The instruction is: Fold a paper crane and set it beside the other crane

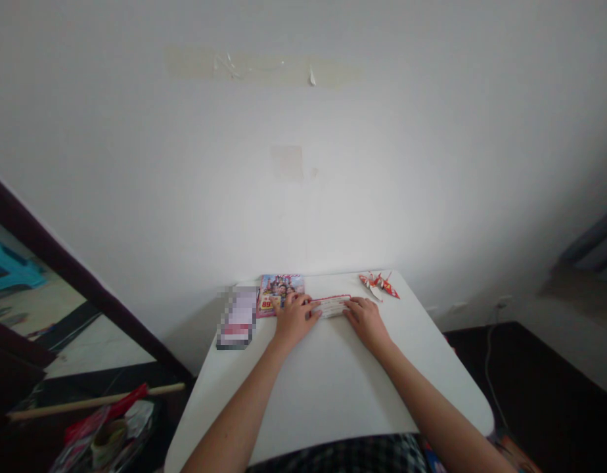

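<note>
A folded strip of printed paper (pixel 333 306), white with a red upper edge, lies on the white table between my two hands. My left hand (pixel 294 320) is closed on its left end, with thumb and fingers bent around that side. At the right end, the fingers and thumb of my right hand (pixel 368 322) grip the strip. Both ends of the paper are partly hidden under my fingers. Just behind my left hand is a colourful printed leaflet (pixel 282 286), which the hand partly covers.
Folded red-and-white paper figures (pixel 379 285) sit at the back right of the white table (pixel 328 394). A blurred-out, phone-like object (pixel 238 316) lies at the left edge. The wall (pixel 303 217) rises directly behind. Bags and a wooden stick (pixel 96 402) are on the floor to the left.
</note>
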